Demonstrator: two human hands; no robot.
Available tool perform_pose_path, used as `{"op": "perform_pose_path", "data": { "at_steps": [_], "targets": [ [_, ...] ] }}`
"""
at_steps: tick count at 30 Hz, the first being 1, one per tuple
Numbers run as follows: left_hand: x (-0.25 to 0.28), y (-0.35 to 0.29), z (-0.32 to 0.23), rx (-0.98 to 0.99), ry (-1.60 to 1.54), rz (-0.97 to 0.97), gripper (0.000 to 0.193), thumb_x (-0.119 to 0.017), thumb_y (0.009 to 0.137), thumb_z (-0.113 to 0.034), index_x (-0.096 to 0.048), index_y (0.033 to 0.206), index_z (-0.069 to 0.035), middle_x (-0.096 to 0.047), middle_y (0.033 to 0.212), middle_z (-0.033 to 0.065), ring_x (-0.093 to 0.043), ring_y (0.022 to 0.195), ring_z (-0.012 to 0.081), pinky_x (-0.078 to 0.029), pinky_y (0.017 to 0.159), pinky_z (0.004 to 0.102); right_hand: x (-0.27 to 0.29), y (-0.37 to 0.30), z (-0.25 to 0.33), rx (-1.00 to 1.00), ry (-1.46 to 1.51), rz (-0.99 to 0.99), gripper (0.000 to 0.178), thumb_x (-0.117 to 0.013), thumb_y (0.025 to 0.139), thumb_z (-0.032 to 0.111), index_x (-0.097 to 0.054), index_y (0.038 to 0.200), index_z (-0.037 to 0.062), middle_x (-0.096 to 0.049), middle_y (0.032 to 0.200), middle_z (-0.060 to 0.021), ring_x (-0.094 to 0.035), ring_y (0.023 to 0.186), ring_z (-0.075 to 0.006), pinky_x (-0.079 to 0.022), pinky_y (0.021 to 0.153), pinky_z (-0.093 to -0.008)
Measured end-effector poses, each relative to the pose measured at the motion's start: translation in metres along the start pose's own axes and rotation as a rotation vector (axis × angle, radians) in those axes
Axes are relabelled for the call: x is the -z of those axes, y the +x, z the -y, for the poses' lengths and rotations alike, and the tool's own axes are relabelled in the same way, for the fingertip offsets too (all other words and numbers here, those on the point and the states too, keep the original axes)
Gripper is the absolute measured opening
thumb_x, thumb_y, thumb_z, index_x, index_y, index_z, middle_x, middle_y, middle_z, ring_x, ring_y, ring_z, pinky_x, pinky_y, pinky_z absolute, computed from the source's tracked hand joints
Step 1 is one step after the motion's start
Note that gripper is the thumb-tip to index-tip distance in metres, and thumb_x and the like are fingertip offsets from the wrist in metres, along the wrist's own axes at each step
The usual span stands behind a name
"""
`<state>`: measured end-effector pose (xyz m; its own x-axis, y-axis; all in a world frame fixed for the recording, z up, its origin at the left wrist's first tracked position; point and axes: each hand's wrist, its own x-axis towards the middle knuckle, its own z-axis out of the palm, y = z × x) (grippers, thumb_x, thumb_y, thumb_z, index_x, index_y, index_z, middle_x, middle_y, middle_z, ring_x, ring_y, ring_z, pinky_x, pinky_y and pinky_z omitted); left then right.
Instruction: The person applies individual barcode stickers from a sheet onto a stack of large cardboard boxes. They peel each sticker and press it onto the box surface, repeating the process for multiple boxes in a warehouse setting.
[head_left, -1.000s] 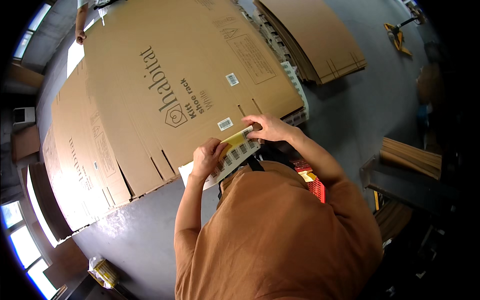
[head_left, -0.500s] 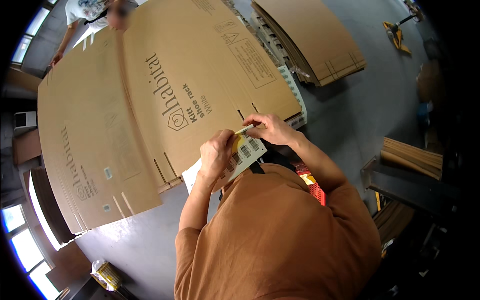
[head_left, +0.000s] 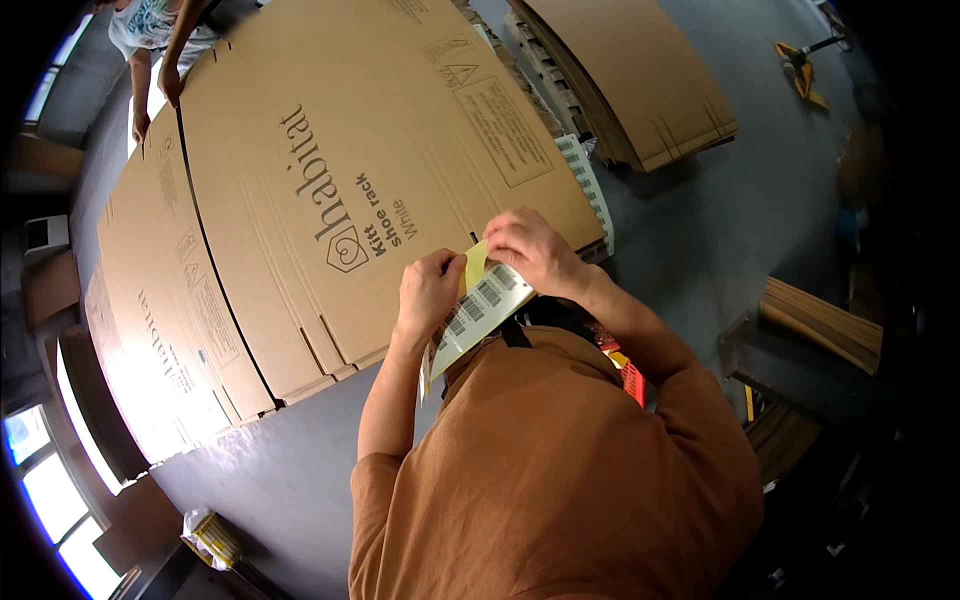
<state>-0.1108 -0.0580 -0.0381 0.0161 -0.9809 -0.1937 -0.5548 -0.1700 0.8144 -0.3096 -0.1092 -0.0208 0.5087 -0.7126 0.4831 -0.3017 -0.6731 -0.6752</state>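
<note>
My left hand pinches the left edge of a sheet of barcode labels, its fingers closed. My right hand is closed on the sheet's upper right part, where a yellow strip shows between the two hands. Whether the right fingers hold a single label or the sheet itself is hidden. Just beyond my hands lies a large flat printed cardboard carton, on a stack. Left of it, past a dark gap, is another flat carton.
At the far left a co-worker's hands touch the carton edge. More flat cardboard is stacked at the far right. A yellow pallet jack stands beyond it. Cardboard pieces lie to my right, near a red crate.
The left carton has changed from a tilted, overlapping position to lying flat beside the other. The co-worker's hands have moved inward along it. My right hand has risen slightly, exposing more yellow.
</note>
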Motion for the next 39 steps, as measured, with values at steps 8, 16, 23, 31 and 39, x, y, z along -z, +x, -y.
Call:
{"op": "perform_pose_path", "data": {
  "at_steps": [8, 16, 23, 31, 39],
  "targets": [
    [-0.036, 0.035, 0.03, -0.291, 0.45, 0.208, 0.032, -0.056, 0.093, -0.038, -0.062, 0.089, -0.007, -0.065, 0.074, 0.0106, -0.065, 0.069, 0.0317, -0.052, 0.058, 0.0437, -0.026, 0.078, -0.136, -0.245, -0.022, 0.381, 0.018, -0.055, 0.093, 0.02, -0.061, 0.093, 0.0027, -0.053, 0.119, -0.0131, -0.05, 0.114, -0.0296, -0.04, 0.099, -0.039],
    [-0.053, 0.081, 0.031, -0.12, 0.672, 0.172, 0.067, -0.051, 0.094, -0.045, -0.025, 0.149, -0.016, -0.068, 0.085, 0.0134, -0.067, 0.072, 0.033, -0.054, 0.061, 0.0442, -0.075, 0.087, -0.186, -0.336, -0.177, 0.61, 0.017, -0.054, 0.09, 0.02, -0.067, 0.094, 0.0091, -0.05, 0.124, -0.0079, -0.041, 0.122, -0.0288, -0.031, 0.103, -0.0459],
    [-0.057, 0.095, 0.021, 0.045, 0.665, 0.258, 0.07, -0.045, 0.093, -0.055, -0.023, 0.151, -0.022, -0.068, 0.082, 0.014, -0.068, 0.072, 0.0324, -0.054, 0.062, 0.0443, -0.086, 0.082, -0.179, -0.355, -0.251, 0.514, 0.013, -0.059, 0.088, 0.02, -0.064, 0.091, 0.0085, -0.051, 0.117, -0.0069, -0.044, 0.117, -0.0264, -0.032, 0.1, -0.0452],
    [-0.056, 0.097, 0.012, 0.069, 0.677, 0.329, 0.066, -0.043, 0.094, -0.056, -0.02, 0.151, -0.03, -0.068, 0.087, 0.0158, -0.068, 0.077, 0.0341, -0.054, 0.067, 0.0468, -0.078, 0.077, -0.178, -0.355, -0.122, 0.253, 0.033, -0.071, 0.082, 0.021, -0.05, 0.106, 0.0092, -0.046, 0.121, -0.0104, -0.045, 0.113, -0.0304, -0.033, 0.097, -0.049],
    [-0.034, 0.062, 0.054, 0.034, 0.29, 0.094, 0.038, -0.042, 0.098, -0.037, -0.054, 0.126, -0.014, -0.068, 0.09, 0.0213, -0.064, 0.086, 0.0429, -0.051, 0.075, 0.0492, -0.063, 0.033, -0.144, -0.311, -0.274, 0.215, 0.06, -0.07, 0.085, 0.026, -0.038, 0.133, 0.0111, -0.043, 0.13, -0.0147, -0.042, 0.121, -0.0325, -0.033, 0.1, -0.0483]
  ]
}}
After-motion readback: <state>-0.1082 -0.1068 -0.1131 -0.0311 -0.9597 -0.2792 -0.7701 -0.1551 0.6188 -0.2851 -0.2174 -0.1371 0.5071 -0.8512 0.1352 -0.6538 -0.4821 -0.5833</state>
